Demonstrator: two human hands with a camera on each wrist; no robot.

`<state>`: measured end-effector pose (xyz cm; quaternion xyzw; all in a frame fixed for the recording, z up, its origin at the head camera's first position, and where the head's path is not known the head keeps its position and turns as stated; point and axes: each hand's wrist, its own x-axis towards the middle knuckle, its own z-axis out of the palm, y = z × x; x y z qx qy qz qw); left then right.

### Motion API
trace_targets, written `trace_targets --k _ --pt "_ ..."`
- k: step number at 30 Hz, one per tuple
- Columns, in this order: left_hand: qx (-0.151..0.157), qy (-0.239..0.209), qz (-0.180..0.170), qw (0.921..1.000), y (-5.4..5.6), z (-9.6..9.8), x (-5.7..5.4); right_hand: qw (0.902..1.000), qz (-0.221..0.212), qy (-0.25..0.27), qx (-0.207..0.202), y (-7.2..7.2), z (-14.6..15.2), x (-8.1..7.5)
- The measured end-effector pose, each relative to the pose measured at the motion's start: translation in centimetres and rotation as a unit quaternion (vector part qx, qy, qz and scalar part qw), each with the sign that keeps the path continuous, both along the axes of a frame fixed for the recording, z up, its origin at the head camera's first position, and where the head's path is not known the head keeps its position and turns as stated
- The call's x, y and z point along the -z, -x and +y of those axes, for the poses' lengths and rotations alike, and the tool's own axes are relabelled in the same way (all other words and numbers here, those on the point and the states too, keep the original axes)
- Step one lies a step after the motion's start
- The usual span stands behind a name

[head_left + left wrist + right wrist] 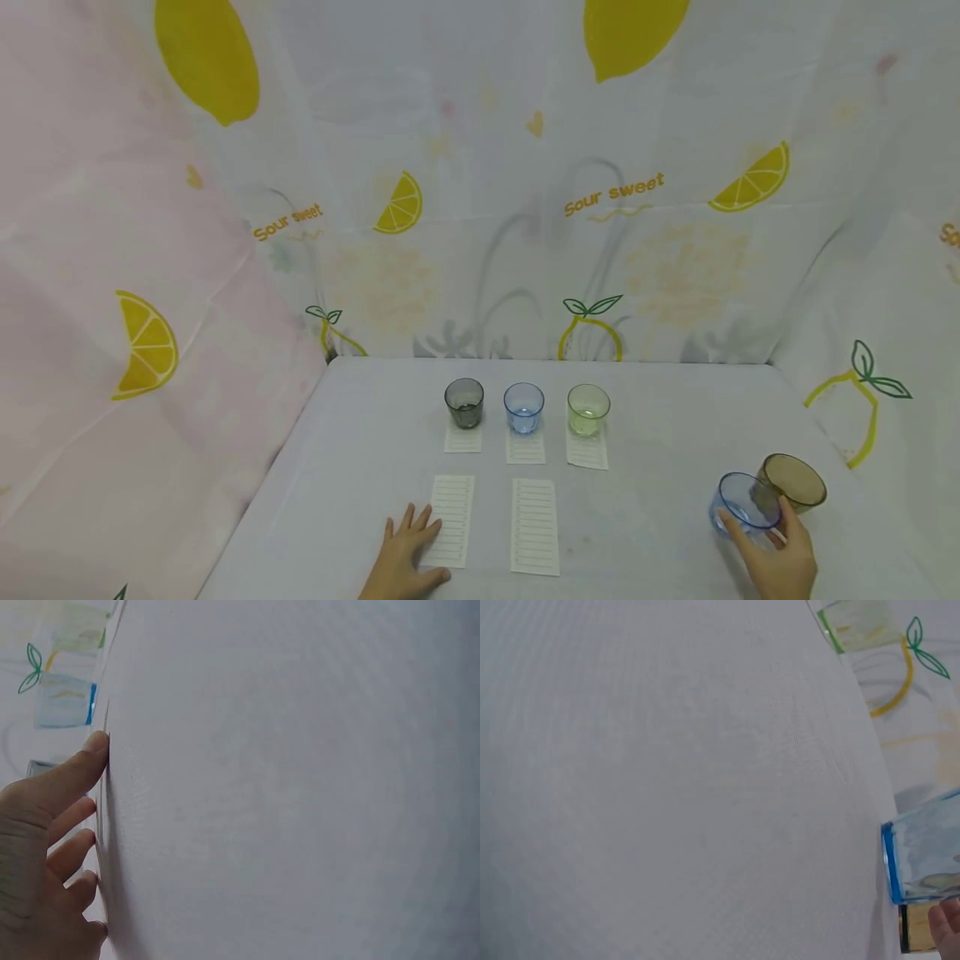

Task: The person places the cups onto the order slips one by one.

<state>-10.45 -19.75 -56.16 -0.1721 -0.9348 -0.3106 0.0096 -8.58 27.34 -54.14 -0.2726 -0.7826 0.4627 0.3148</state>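
Observation:
At the table's right side my right hand (782, 565) grips a clear blue glass (737, 507), thumb on its near left side and fingers on its right. Just behind that glass and to its right stands an amber glass (797, 483). The right wrist view shows the blue glass (928, 851) slightly tilted, with the amber glass (916, 930) beside it; whether its base touches the table cannot be told. My left hand (401, 557) rests on the table with fingers spread, its fingertips at the left edge of a lined paper strip (452, 521).
A second lined strip (535, 527) lies to the right of the first. Farther back, a grey glass (464, 404), another blue glass (523, 408) and a green glass (588, 410) stand in a row on smaller strips. A lemon-print cloth (480, 208) hangs behind the table.

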Motion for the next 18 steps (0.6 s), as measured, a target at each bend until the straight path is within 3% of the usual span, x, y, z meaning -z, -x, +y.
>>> trace_targets --k 6,13,18 --pt "-0.007 0.011 -0.011 0.9999 -0.03 -0.09 0.07 0.9997 0.022 -0.004 -0.009 0.13 0.08 0.12" --pt "-0.028 0.04 -0.005 0.9988 -0.07 -0.26 -0.18 0.9993 -0.019 0.022 -0.022 0.52 0.21 -0.16" --pt "-0.027 0.062 0.006 0.9977 0.18 -0.13 -0.02 0.9981 -0.045 0.034 -0.026 0.48 0.32 -0.36"
